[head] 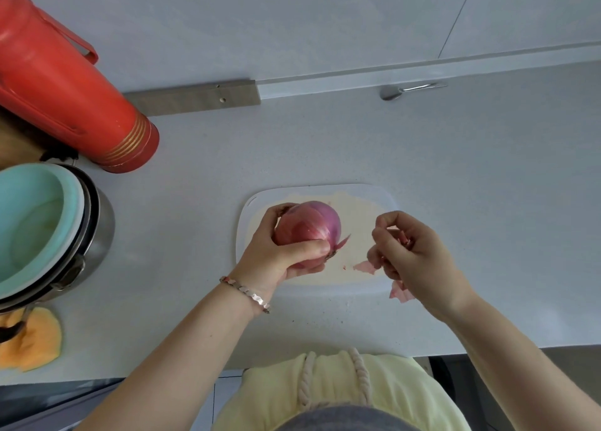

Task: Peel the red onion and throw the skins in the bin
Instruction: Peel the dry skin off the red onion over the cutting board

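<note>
My left hand [278, 256] grips a red onion [312, 224] above a white cutting board [357, 287]. Part of the onion shows smooth purple flesh, and a strip of skin [343, 242] curls off its right side. My right hand [413, 255] hovers to the right of the onion, its fingers curled around small pieces of pink skin [405, 238]. Loose skin pieces lie on the board [366, 267] and at its right edge under my wrist [398, 292]. No bin is in view.
A red thermos flask [65, 95] lies at the back left. A steel pot holding a teal bowl [39, 229] stands at the left edge, with an orange cloth [32, 342] in front of it. A spoon [409, 89] rests by the wall. The counter's front edge [487, 349] runs near my body.
</note>
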Demonstrator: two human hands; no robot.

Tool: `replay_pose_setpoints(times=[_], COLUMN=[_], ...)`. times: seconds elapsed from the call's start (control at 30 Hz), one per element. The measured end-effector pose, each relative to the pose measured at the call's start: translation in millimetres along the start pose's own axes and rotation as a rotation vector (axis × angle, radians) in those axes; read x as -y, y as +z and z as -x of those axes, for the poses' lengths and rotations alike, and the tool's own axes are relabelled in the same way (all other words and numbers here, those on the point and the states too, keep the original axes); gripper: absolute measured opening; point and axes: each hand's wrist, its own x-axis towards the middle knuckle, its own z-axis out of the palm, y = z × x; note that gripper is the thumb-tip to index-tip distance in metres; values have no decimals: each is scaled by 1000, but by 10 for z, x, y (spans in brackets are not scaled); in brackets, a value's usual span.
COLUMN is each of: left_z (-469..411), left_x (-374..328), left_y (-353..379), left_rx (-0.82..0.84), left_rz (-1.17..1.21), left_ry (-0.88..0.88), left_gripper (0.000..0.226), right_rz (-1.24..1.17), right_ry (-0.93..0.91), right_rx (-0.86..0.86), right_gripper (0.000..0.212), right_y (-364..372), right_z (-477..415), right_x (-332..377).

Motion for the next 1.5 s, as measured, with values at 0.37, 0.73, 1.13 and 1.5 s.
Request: replay_pose_setpoints(times=[0.37, 0.73, 1.13, 1.5], left_z=[31, 47, 102, 136], left_x=[-10, -46, -81, -58], left_y=[-24, 9, 11, 49], left_rx=[20, 90, -88, -44], left_rz=[-223, 312, -536, -765], left_ry=[97, -235, 168, 378], left_gripper=[74, 67, 76, 76], right_rz=[227, 128, 105, 295], right_ry=[-416, -454, -116, -351], right_rx=[290, 164, 120, 87], right_gripper=[38, 17, 22, 21], right_y=[-54, 64, 28, 79], right_z=[-32, -32, -52, -64], right_x=[128, -12, 174, 126])
